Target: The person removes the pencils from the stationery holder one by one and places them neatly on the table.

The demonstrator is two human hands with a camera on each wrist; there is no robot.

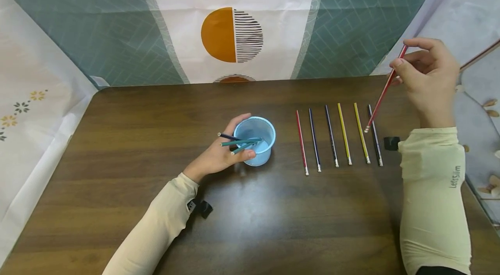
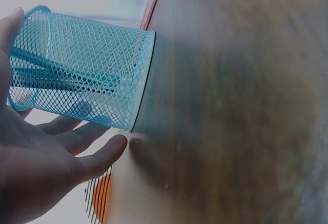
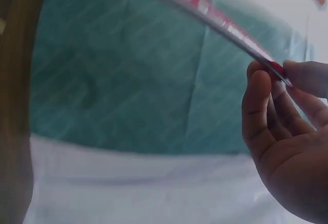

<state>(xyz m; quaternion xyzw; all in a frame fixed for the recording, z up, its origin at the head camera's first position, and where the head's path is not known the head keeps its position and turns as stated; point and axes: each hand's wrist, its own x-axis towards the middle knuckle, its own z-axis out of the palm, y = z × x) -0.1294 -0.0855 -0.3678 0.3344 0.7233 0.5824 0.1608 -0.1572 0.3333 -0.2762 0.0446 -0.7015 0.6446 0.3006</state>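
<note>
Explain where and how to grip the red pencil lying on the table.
Pinch the red pencil mid-shaft from above, across its narrow width, I'd suggest: it lies flat, and a gap separates it from the dark blue pencil on its right.

Red pencil [image 1: 384, 93], pinched aslant above right end of pencil row [image 1: 344, 132], eraser end lowered. Light-blue round mesh cup [image 1: 263, 155], roughly upright, gripped at side. Inside, leaning left over rim: dark-blue pencil [image 1: 228, 137], two green pencils [image 1: 239, 142]. Row flat, spaced apart: one red, three dark, two yellow, eraser ends near.
</note>
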